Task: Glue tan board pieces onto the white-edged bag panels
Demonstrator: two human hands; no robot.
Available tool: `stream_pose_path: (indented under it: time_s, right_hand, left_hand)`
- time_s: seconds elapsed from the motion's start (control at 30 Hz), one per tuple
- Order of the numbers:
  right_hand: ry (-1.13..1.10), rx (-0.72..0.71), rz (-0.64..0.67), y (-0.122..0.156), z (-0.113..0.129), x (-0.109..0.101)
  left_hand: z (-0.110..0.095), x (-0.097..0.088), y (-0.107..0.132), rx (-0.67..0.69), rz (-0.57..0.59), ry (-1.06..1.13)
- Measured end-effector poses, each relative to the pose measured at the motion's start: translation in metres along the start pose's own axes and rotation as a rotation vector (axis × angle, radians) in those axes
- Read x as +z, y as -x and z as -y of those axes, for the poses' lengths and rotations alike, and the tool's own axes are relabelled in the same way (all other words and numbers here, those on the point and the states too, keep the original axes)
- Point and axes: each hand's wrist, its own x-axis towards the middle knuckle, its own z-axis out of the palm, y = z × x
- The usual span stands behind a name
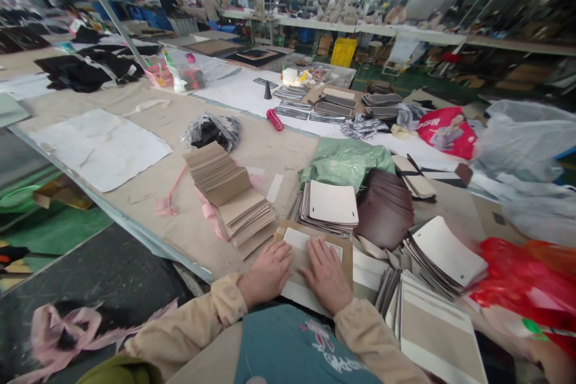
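A flat panel (299,259), beige with pale bands, lies on a brown board (347,261) at the table's front edge. My right hand (327,276) rests on the panel, palm down with its fingers spread. Across from it, my left hand (269,273) lies on the panel's left side, its fingers stretched forward and close together. Neither hand grips anything that I can see. Just beyond them is a stack of cream panels (333,203). Brown cut pieces (247,216) lie fanned out in a pile beyond my left hand.
Stacks of cream panels (450,252) and banded panels (438,324) crowd the right side. Maroon pieces (384,207), a green plastic sheet (346,162) and red bags (526,282) lie around them. A pink tool (275,120) and white paper (101,147) lie farther off.
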Motion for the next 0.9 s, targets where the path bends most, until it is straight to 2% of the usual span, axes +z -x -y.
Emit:
stream_pose_path:
  time_s: [0.17, 0.37, 0.73, 0.9]
  right_hand:
    - [0.042, -0.039, 0.077, -0.002, -0.001, 0.002]
    - [0.068, -0.055, 0.088, -0.001, -0.004, 0.002]
    - [0.016, -0.058, 0.064, -0.001, -0.008, 0.004]
    - [-0.022, -0.034, 0.048, 0.000, -0.007, 0.006]
  left_hand:
    - [0.003, 0.009, -0.002, -0.005, 0.008, -0.040]
    - [0.007, 0.019, -0.001, 0.009, 0.018, -0.047]
    - [0.007, 0.009, -0.006, 0.082, 0.109, -0.080]
    - [0.008, 0.011, -0.008, 0.105, 0.120, -0.088]
